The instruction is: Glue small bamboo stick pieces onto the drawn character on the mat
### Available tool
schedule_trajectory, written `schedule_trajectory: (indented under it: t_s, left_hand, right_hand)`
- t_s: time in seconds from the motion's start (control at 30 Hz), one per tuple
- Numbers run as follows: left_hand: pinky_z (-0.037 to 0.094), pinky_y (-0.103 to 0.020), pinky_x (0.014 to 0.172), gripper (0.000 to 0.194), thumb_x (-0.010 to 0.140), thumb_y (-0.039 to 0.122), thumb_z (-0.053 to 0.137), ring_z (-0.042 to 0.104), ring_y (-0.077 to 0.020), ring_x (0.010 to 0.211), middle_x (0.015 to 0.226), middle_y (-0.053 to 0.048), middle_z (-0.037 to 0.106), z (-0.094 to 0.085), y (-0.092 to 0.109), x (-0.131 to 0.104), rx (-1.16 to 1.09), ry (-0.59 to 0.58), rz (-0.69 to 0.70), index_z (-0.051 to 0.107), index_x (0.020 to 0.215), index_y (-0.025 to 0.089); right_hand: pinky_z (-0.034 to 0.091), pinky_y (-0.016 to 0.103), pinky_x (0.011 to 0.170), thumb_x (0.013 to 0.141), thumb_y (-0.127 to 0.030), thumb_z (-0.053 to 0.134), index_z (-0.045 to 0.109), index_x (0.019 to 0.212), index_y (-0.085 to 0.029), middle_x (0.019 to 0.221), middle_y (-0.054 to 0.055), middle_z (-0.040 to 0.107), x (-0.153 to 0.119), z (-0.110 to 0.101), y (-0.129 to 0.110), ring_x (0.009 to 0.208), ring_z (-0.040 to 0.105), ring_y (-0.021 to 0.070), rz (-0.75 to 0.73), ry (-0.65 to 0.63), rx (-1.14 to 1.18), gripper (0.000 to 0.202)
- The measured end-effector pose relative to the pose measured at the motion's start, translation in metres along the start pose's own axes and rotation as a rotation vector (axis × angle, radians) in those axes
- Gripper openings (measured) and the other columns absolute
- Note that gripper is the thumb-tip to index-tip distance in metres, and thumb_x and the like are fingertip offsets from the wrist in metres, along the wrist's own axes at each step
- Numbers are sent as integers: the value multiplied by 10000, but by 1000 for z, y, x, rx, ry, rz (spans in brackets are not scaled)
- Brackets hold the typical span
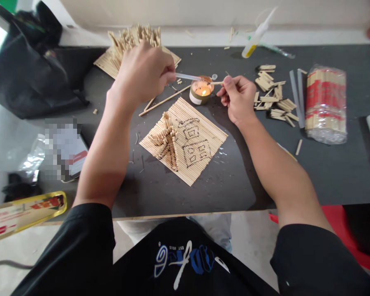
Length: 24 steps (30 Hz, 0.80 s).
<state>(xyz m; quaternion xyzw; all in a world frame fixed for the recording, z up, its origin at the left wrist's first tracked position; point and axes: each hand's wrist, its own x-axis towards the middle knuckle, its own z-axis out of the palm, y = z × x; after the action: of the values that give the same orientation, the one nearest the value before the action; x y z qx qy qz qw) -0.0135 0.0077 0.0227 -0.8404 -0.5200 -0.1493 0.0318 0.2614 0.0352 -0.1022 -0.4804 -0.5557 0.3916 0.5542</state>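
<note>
My left hand (151, 70) is closed round a translucent glue stick (188, 77), whose tip reaches over the lit candle (200, 92) in its tin. From the other side, my right hand (239, 96) pinches a short wooden stick (216, 83), its end close to the glue stick's tip above the flame. Whether the two tips touch I cannot tell. Below the candle lies a square mat of wooden sticks (200, 127) with characters drawn in dark lines. Short upright sticks (168, 135) stand along the strokes on its left part.
Behind my left hand stands another stick mat crowded with upright sticks (135, 37). On the right lie loose short sticks (268, 86), spare glue sticks (297, 98) and a wrapped stick bundle (326, 105). A glue bottle (255, 37) stands near the wall; a black bag (33, 65) lies left.
</note>
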Motion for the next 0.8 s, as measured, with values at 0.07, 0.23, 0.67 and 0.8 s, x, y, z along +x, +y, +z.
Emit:
schedule_trajectory:
  t_s: [0.07,0.23,0.67,0.8]
  left_hand:
    - [548,-428,821,187,936,302,647,682,-281,918,795,-40,691,0,0,0,-9,-5,-5,795,1020,225]
    - [554,-424,844,173,929,283,664,692,-283,937,793,-39,692,-3,1,-1,-28,-2,-1,797,1017,215]
    - [580,-535,863,188,931,276,653,704,-357,977,786,-59,690,-9,-2,-2,-42,31,-6,799,1024,204]
    - [579,-559,876,197,938,272,640,698,-372,992,795,-65,693,-10,-4,-2,-63,45,14,799,1015,186]
  right_hand:
    - [378,315,377,739,-839,699,559,702,-281,630,0,630,0,0,0,459,511,138,-12,-1,19,576]
    - [381,311,391,758,-808,708,546,701,-277,621,-8,617,-2,1,1,473,525,138,-5,14,-17,558]
    - [456,423,549,718,-824,729,645,831,-364,752,-13,716,-7,-4,-8,573,542,171,-14,-69,-90,481]
    - [494,468,593,702,-802,760,655,799,-373,740,-9,713,-8,-6,-19,611,577,194,0,-88,-93,452]
